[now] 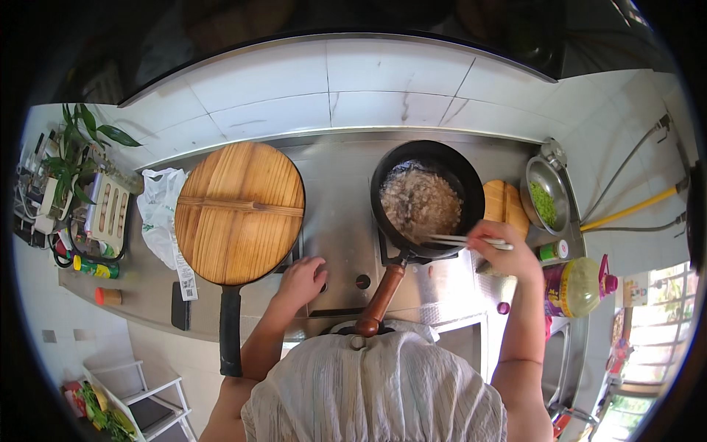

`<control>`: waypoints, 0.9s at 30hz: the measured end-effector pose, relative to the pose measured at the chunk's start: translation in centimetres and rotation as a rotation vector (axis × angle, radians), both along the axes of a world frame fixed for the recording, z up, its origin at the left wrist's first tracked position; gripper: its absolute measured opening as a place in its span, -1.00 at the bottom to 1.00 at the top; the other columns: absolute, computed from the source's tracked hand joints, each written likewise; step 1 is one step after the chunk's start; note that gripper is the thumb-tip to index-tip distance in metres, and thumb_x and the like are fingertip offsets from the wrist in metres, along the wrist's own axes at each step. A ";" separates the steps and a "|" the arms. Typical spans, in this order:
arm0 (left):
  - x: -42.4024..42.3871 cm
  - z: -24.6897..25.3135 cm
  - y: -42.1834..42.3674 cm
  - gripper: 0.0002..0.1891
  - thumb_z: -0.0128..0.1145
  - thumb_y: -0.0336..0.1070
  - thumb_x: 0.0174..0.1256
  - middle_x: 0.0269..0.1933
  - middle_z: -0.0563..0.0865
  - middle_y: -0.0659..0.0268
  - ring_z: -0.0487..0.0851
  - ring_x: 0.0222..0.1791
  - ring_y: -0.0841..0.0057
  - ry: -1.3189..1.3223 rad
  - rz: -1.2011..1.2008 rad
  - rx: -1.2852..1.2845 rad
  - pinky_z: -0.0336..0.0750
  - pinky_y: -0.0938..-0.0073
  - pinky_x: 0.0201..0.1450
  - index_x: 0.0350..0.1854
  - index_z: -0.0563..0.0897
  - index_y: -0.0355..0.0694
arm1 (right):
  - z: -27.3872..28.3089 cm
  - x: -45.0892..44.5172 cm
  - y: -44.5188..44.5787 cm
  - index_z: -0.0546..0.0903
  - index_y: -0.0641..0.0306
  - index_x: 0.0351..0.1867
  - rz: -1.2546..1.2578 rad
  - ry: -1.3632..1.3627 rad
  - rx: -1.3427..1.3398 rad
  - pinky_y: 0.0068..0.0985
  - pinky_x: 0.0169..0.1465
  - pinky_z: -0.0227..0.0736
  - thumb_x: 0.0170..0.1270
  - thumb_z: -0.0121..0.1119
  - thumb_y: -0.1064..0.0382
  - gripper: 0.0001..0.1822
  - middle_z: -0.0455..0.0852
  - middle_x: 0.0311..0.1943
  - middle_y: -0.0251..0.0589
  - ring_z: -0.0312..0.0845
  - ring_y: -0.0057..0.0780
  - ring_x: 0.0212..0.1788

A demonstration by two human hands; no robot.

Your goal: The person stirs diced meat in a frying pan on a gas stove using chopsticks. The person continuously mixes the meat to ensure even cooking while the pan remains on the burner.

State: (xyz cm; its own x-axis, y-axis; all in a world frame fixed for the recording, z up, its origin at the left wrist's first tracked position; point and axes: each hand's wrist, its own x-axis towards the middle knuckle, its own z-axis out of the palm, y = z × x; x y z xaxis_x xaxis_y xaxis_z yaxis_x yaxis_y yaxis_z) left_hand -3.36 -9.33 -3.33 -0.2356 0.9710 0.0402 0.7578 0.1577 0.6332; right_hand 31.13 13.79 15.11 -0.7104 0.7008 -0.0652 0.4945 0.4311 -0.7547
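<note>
A black wok [472,188] with a brown wooden handle [382,298] sits on the right burner. Pale brown minced food [422,204] fills its bottom. My right hand [505,248] grips a pair of light-coloured chopsticks [447,239], whose far ends reach into the food near the wok's front edge. My left hand [301,282] rests by a stove knob at the front of the steel cooktop, fingers slightly bent and holding nothing. To its left, a round wooden lid [240,232] covers a second pan with a black handle [230,331].
A smaller wooden lid [505,204], a steel bowl of chopped greens [560,199], a green-labelled jar [552,251] and a large oil bottle [574,287] stand at right. At left are a plastic bag [157,199], a black phone-like slab [180,306] and an orange-capped jar [109,296].
</note>
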 end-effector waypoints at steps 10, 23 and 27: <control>0.7 0.3 0.5 -0.75 0.26 -0.30 0.26 -0.23 0.70 0.09 0.69 -0.28 0.14 -0.006 -0.045 -0.061 0.58 0.19 -0.19 -0.06 0.65 -0.23 | -2.3 -4.3 3.2 0.62 0.35 -0.30 0.011 0.151 0.257 -0.47 -0.19 0.45 0.28 0.33 0.36 -0.88 0.64 -0.42 -0.21 0.58 -0.43 -0.31; 0.1 -0.3 -0.4 -0.75 0.26 -0.29 0.25 -0.21 0.70 0.10 0.69 -0.29 0.14 0.029 -0.019 -0.038 0.58 0.17 -0.20 -0.06 0.65 -0.22 | -0.8 -0.8 4.3 0.58 0.40 -0.32 -0.392 0.063 0.271 -0.47 -0.31 0.45 0.32 0.30 0.34 -0.84 0.65 -0.54 -0.18 0.55 -0.45 -0.47; 0.5 0.3 0.3 -0.75 0.26 -0.29 0.25 -0.22 0.69 0.10 0.69 -0.29 0.14 0.030 -0.039 -0.042 0.57 0.18 -0.20 -0.06 0.65 -0.23 | -4.2 -3.8 4.1 0.61 0.36 -0.32 -0.101 0.223 0.266 -0.47 -0.22 0.47 0.32 0.30 0.35 -0.88 0.66 -0.45 -0.19 0.57 -0.43 -0.36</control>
